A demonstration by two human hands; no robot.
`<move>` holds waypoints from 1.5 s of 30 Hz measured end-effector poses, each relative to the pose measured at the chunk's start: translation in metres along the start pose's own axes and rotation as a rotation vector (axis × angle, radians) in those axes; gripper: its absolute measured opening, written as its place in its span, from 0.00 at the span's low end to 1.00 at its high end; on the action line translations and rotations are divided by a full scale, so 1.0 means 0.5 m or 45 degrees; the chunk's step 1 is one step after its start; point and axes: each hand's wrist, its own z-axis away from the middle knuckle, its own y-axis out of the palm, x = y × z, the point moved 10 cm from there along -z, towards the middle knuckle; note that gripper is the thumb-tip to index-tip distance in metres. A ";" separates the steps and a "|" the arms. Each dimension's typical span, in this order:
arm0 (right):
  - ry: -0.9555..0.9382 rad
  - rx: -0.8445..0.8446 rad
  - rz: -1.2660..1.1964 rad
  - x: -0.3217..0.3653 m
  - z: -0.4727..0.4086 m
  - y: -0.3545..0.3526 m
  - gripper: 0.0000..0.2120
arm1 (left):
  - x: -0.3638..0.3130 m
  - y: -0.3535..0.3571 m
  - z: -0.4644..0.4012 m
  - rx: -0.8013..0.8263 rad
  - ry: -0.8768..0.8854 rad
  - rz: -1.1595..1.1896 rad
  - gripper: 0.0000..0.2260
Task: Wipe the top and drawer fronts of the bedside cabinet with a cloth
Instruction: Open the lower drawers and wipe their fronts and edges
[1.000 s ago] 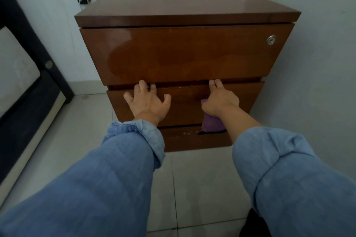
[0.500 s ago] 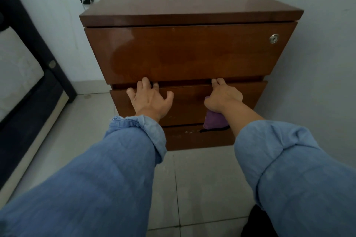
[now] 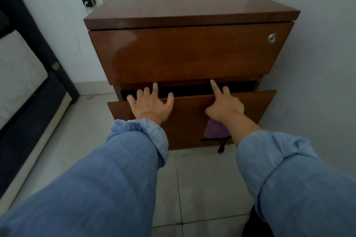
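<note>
Two hands at the top edge of the middle drawer front (image 3: 192, 119), pulled part-way out of the bedside cabinet (image 3: 192, 56), with a dark gap showing behind it. Left hand (image 3: 151, 105): grip wide, fingers spread flat on the wood, tips over the edge, holding nothing. Right hand (image 3: 224, 107): index finger stretched forward toward the underside of the top drawer front (image 3: 188, 52), the rest of the grip curled narrow, pinning a purple cloth (image 3: 215, 130) against the drawer face. Cloth directly beneath the right palm, hanging down on the wrist side, so in the nearer hand and touching the wood to be wiped; no reach needed. Long axis of the drawer front running left to right across both grips, so probably a sideways sweep next: leftward toward the left grip, with most of the front lying that way, and a shorter stretch rightward. Right of the right grip, the wall (image 3: 317, 63) close beside the cabinet, leaving little elbow room. Left of the left grip, open floor tiles (image 3: 82, 127), then the bed frame (image 3: 48, 50) well apart: plenty of room. Above and beyond both grips, the round lock (image 3: 271, 38) far to the right and the glossy cabinet top (image 3: 188, 4) further back. Just below the cloth, a dark strap (image 3: 221, 146) dangling at the drawer's lower edge; worth avoiding on a low pass.
</note>
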 end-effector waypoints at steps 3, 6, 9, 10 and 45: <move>-0.009 -0.060 -0.111 -0.009 0.012 -0.018 0.41 | -0.007 -0.007 0.001 -0.016 0.025 -0.017 0.33; -0.006 -0.231 -0.338 -0.036 0.027 -0.067 0.32 | -0.031 -0.020 0.011 -0.097 0.085 -0.029 0.31; 0.045 -0.348 -0.495 -0.079 0.029 -0.128 0.27 | -0.096 -0.027 0.023 -0.144 0.213 -0.005 0.29; 0.067 -0.391 -0.515 -0.097 0.027 -0.153 0.25 | -0.131 -0.028 0.028 -0.154 0.272 0.012 0.29; -0.038 -0.293 -0.628 -0.108 -0.004 -0.034 0.26 | -0.316 0.050 0.095 -0.093 0.666 0.068 0.35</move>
